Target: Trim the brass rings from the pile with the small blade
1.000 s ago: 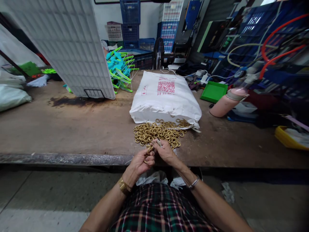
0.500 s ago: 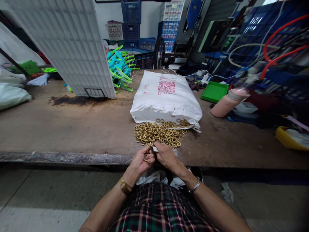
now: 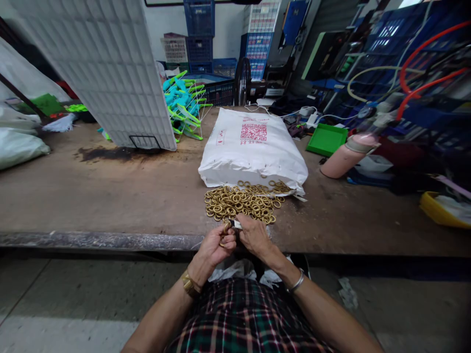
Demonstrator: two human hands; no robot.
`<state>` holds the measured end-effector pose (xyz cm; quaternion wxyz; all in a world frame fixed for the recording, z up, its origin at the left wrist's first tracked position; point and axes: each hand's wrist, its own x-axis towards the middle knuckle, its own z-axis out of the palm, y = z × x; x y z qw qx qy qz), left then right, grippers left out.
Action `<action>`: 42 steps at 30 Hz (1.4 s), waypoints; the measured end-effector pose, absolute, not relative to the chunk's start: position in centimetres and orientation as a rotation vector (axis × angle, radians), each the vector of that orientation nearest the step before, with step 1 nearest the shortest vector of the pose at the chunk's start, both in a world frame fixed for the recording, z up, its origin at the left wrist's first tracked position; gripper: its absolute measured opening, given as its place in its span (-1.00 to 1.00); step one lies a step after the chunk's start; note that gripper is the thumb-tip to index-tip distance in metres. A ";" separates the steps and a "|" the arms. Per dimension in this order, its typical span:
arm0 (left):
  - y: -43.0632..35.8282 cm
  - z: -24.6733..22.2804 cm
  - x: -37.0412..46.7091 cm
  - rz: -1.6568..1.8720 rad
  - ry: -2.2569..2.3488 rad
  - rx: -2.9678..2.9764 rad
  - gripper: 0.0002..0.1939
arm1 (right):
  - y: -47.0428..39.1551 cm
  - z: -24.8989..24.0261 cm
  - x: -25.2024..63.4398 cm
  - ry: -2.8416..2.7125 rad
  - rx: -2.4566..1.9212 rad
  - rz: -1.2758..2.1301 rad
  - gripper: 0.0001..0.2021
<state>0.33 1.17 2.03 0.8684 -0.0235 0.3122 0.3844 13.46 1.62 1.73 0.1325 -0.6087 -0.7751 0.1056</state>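
At the front edge of the table, my left hand (image 3: 214, 249) is closed on a gold-coloured ring (image 3: 227, 227), with another ring showing among its fingers. My right hand (image 3: 256, 240) pinches a small white piece with a black end (image 3: 237, 224). The black end touches or nearly touches the held ring; what kind of thing it is I cannot make out. Just beyond both hands lies a heap of gold-coloured rings (image 3: 235, 201). It spills from the mouth of a white woven sack (image 3: 235, 157) with a red printed code, lying flat.
A white ribbed panel (image 3: 121, 73) stands on the table (image 3: 91, 196) at left, beside turquoise and green plastic frames (image 3: 186, 105). Rightward are a green tray (image 3: 327, 139), a pink bottle-like container (image 3: 340, 161) and a yellow tray (image 3: 441, 213). A fan (image 3: 243, 81) and stacked crates (image 3: 199, 29) stand behind.
The white piece in my right hand has shifted very slightly upward and shows more of its black end against the ring. Otherwise both hands stay in nearly the same place.
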 end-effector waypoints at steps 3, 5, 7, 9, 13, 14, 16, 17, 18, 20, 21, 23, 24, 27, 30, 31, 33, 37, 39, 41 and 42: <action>1.3 1.9 0.3 0.812 0.665 -0.037 -0.80 | 1.6 1.9 13.3 -2.275 -1.751 0.346 -0.82; 1.3 1.9 0.2 0.815 0.671 -0.024 -0.81 | 1.6 2.1 13.3 -2.286 -1.750 0.364 -0.82; 1.2 2.0 0.1 0.811 0.669 0.004 -0.82 | 1.6 2.2 13.3 -2.300 -1.766 0.386 -0.80; 1.0 2.2 -0.1 0.811 0.650 0.058 -0.81 | 1.8 2.4 13.4 -2.316 -1.819 0.398 -0.78; 0.4 2.8 -0.2 0.831 0.610 0.222 -0.74 | 2.2 2.5 14.1 -2.288 -1.920 0.365 -0.76; 0.3 2.9 -0.1 0.841 0.626 0.264 -0.71 | 2.4 2.4 14.3 -2.259 -1.904 0.363 -0.77; 0.3 2.9 0.1 0.877 0.703 0.348 -0.65 | 2.6 2.4 14.5 -2.162 -1.821 0.388 -0.78; 0.3 2.7 0.2 0.903 0.761 0.398 -0.64 | 2.7 2.5 14.5 -2.107 -1.753 0.410 -0.80; 0.4 2.5 0.2 0.913 0.823 0.462 -0.64 | 2.8 2.5 14.4 -2.054 -1.677 0.433 -0.83; 0.7 1.8 0.3 0.926 0.952 0.618 -0.68 | 2.9 2.8 14.1 -2.015 -1.516 0.487 -0.86; 0.9 1.4 0.3 0.933 1.003 0.704 -0.69 | 2.9 3.0 13.9 -2.031 -1.442 0.510 -0.87; 1.3 0.8 0.2 0.989 1.076 0.870 -0.73 | 2.6 3.2 13.4 -2.098 -1.331 0.550 -0.89; 1.4 0.7 0.1 1.027 1.106 0.951 -0.75 | 2.5 3.2 13.3 -2.126 -1.303 0.562 -0.88; 1.5 0.8 0.0 1.111 1.200 1.176 -0.83 | 2.1 3.0 13.0 -2.135 -1.322 0.588 -0.87; 1.2 1.6 0.0 1.101 1.241 1.293 -0.88 | 2.0 2.8 13.1 -2.062 -1.333 0.669 -0.89; 1.2 1.9 0.1 1.086 1.240 1.289 -0.88 | 2.0 2.7 13.1 -2.008 -1.330 0.720 -0.88; 1.0 2.4 0.2 1.050 1.233 1.239 -0.83 | 2.1 2.7 13.2 -1.860 -1.318 0.844 -0.81; 0.8 2.7 0.3 1.001 1.181 1.130 -0.76 | 2.1 2.9 13.0 -1.582 -1.269 1.047 -0.75; 0.7 2.6 0.3 0.996 1.149 1.088 -0.73 | 2.0 2.7 12.8 -1.470 -1.266 1.122 -0.75; 0.6 2.3 0.4 0.996 1.127 1.059 -0.70 | 2.0 2.4 12.5 -1.359 -1.259 1.187 -0.76; 0.6 2.2 0.4 0.996 1.119 1.050 -0.68 | 2.0 2.2 12.4 -1.300 -1.249 1.219 -0.76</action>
